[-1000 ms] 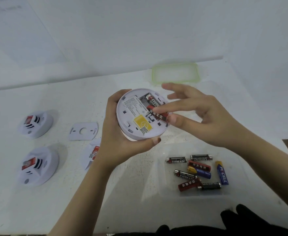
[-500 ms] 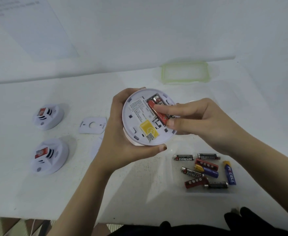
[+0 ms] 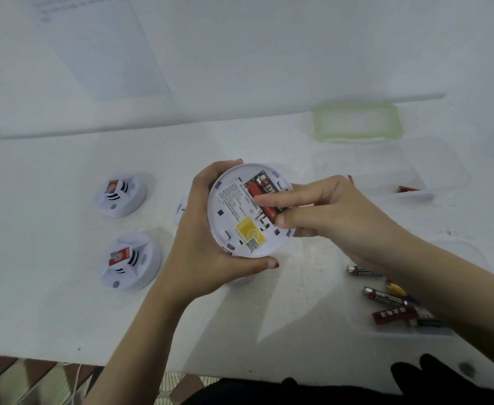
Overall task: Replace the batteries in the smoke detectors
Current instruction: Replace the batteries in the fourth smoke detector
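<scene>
Seating matters here: the left hand (image 3: 202, 244) grips the upturned smoke detector (image 3: 240, 220) above the middle of the desk (image 3: 64, 311), and the right hand (image 3: 336, 211) pinches a red battery (image 3: 254, 190) in its bay. Press evenly along the cell, mind polarity, and keep the detector steady.

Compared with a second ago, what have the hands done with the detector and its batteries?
The right hand has curled its spread fingers in; index finger and thumb now pinch the red battery in the open compartment. Unchanged: the left hand grips the smoke detector back side up, the black battery sits beside the red one, and the far detector and near detector lie on the table.
</scene>
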{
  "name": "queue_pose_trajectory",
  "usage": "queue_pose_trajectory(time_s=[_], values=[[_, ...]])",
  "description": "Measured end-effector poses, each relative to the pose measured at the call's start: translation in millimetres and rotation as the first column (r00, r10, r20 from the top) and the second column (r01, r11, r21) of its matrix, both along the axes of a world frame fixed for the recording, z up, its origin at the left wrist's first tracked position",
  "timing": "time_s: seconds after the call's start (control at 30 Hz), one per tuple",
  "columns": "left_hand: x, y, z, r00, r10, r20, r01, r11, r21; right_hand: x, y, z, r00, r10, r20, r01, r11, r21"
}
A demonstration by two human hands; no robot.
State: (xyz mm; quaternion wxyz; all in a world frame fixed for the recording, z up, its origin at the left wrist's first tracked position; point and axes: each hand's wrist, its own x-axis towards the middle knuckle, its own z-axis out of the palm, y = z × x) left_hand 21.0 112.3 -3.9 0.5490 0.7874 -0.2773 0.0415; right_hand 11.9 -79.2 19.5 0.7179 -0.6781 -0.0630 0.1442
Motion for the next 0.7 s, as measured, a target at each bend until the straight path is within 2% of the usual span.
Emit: queue_pose_trajectory(time_s=[0.1,0.2,0.27,0.33,0.37,0.43,0.5,0.57,0.6,0.63,0.67,0.7], values=[[0,24,1,0.999,0.033,0.023,-0.033,0.999,0.020,4,23,2,0.999,0.042,0.019,-0.042,0.998,-0.039],[0,50,2,0.997,0.072,0.014,-0.072,0.997,-0.006,6,53,4,0.996,0.077,0.051,-0.078,0.997,0.022],[1,68,3,0.995,0.095,0.025,-0.095,0.996,-0.003,10,75,4,0.996,0.029,0.085,-0.034,0.998,0.053],[4,88,3,0.992,0.108,0.063,-0.109,0.994,0.024,21,91,3,0.993,-0.089,0.073,0.085,0.995,0.053],[6,98,3,0.990,0.119,0.077,-0.122,0.992,0.039,29,97,0,0.987,-0.134,0.086,0.133,0.991,0.013],[9,118,2,0.984,0.148,0.095,-0.155,0.986,0.069,46,106,-10,0.966,-0.124,0.226,0.183,0.948,-0.262],[12,136,1,0.980,0.177,0.094,-0.186,0.978,0.090,61,114,-24,0.936,0.013,0.351,0.196,0.809,-0.554],[15,150,0,0.978,0.192,0.086,-0.199,0.976,0.091,73,118,-38,0.931,0.126,0.344,0.171,0.682,-0.711],[16,155,0,0.977,0.193,0.085,-0.201,0.975,0.093,78,121,-43,0.933,0.198,0.299,0.137,0.575,-0.807],[17,159,-1,0.978,0.191,0.083,-0.198,0.975,0.099,82,125,-48,0.932,0.270,0.244,0.114,0.420,-0.901],[18,163,-1,0.980,0.184,0.076,-0.191,0.976,0.103,84,128,-51,0.924,0.323,0.205,0.115,0.277,-0.954],[20,167,-2,0.983,0.174,0.065,-0.181,0.978,0.105,86,131,-53,0.917,0.355,0.184,0.128,0.175,-0.976]])
